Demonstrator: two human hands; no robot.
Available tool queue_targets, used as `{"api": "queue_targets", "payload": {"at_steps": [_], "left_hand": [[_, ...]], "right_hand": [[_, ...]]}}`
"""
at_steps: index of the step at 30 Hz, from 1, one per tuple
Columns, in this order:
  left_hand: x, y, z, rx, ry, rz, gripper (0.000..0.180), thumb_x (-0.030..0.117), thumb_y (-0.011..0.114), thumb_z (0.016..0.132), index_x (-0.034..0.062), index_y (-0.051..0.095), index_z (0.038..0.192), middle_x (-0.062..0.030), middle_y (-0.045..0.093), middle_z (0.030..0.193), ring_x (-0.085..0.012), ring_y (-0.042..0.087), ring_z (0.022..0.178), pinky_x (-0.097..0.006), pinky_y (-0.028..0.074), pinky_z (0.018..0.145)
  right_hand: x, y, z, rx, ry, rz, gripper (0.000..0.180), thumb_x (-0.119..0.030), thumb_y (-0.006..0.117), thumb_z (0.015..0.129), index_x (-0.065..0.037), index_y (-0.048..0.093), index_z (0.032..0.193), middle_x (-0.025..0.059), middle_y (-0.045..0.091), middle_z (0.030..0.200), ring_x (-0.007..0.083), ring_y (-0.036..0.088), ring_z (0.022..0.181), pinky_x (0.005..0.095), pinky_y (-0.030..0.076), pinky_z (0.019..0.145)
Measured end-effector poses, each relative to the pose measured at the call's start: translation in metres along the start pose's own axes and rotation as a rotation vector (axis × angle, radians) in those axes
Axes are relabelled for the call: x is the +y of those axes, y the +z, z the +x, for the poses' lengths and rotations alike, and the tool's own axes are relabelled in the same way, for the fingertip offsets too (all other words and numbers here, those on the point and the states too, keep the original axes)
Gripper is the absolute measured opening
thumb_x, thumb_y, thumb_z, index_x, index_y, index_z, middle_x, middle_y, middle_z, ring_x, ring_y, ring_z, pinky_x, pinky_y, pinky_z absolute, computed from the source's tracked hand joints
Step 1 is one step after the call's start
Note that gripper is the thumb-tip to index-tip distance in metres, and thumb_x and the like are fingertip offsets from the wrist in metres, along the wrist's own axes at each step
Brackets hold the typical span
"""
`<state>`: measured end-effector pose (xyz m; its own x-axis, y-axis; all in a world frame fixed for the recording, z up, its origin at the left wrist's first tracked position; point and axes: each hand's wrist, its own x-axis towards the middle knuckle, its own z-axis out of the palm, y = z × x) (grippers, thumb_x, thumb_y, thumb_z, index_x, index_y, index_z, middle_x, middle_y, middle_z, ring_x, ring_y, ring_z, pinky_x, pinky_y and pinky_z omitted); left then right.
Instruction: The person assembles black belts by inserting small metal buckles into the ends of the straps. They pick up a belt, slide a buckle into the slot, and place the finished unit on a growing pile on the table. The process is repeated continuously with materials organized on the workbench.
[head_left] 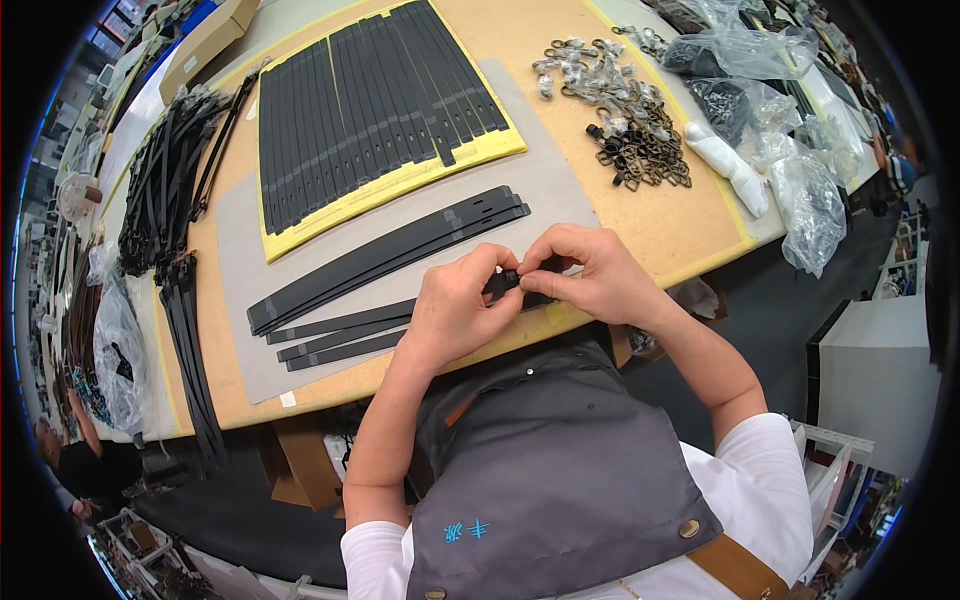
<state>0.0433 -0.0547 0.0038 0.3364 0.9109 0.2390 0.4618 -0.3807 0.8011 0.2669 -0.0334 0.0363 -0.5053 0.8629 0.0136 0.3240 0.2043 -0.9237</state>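
My left hand (455, 302) and right hand (588, 272) both pinch a small black piece (511, 278), partly finger-hidden, at my 12 o'clock. From it: flat black straps (390, 259) at 9, yellow board (400, 187) at 11, bronze-toned metal fittings (642, 145) at 1.

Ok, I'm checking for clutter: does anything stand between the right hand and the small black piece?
Nothing visible does: the right hand is at the small black piece, facing the left hand; the metal hardware lies apart.

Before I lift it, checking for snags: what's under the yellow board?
A grey sheet shows past the near edge of the yellow board; whatever lies directly beneath is covered.
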Motion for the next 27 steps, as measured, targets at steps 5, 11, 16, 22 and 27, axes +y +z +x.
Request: {"api": "queue_targets", "payload": {"at_steps": [5,11,16,22,27], "left_hand": [[-0.003,0.0,-0.001,0.049,0.0,-0.043,0.022,0.008,0.081,0.084,0.0031,0.068,0.101,-0.0024,0.064,0.076,-0.0061,0.056,0.062,-0.023,0.046,0.055],[0.0,-0.002,-0.002,-0.015,0.012,-0.012,0.023,0.007,0.081,0.084,0.0023,0.068,0.102,-0.0055,0.068,0.079,-0.0108,0.06,0.062,-0.026,0.05,0.056],[-0.001,0.001,-0.004,-0.034,0.087,0.02,0.025,0.005,0.079,0.085,0.002,0.067,0.107,-0.0098,0.07,0.082,-0.0168,0.062,0.062,-0.029,0.052,0.058],[0.001,-0.009,-0.005,-0.144,-0.002,-0.06,0.023,0.004,0.078,0.088,0.0013,0.066,0.107,-0.0104,0.073,0.088,-0.0178,0.067,0.067,-0.03,0.054,0.062],[-0.004,-0.009,-0.005,-0.116,0.05,-0.075,0.02,0.004,0.079,0.09,0.0008,0.066,0.105,-0.0074,0.074,0.09,-0.0144,0.068,0.073,-0.028,0.055,0.065]], "right_hand": [[0.0,-0.002,0.001,-0.015,-0.042,-0.069,0.011,-0.005,0.078,0.093,-0.003,0.073,0.102,0.0044,0.074,0.096,0.0115,0.068,0.086,0.0273,0.055,0.076],[0.0,-0.004,0.007,-0.084,0.057,0.061,0.013,-0.005,0.079,0.091,-0.001,0.071,0.101,0.0022,0.072,0.091,0.009,0.065,0.083,0.0262,0.054,0.075],[0.007,-0.006,0.012,-0.131,0.211,0.116,0.02,-0.009,0.082,0.088,0.0,0.069,0.099,0.004,0.071,0.082,0.0094,0.065,0.078,0.0274,0.053,0.071],[-0.004,-0.009,0.017,-0.215,0.298,0.145,0.027,-0.012,0.087,0.086,-0.002,0.067,0.099,0.0038,0.07,0.078,0.0074,0.065,0.072,0.0248,0.052,0.063],[0.021,0.001,0.018,-0.227,0.274,0.486,0.031,-0.01,0.087,0.089,-0.003,0.064,0.108,0.0017,0.07,0.082,0.0054,0.065,0.072,0.0213,0.052,0.063]]}}
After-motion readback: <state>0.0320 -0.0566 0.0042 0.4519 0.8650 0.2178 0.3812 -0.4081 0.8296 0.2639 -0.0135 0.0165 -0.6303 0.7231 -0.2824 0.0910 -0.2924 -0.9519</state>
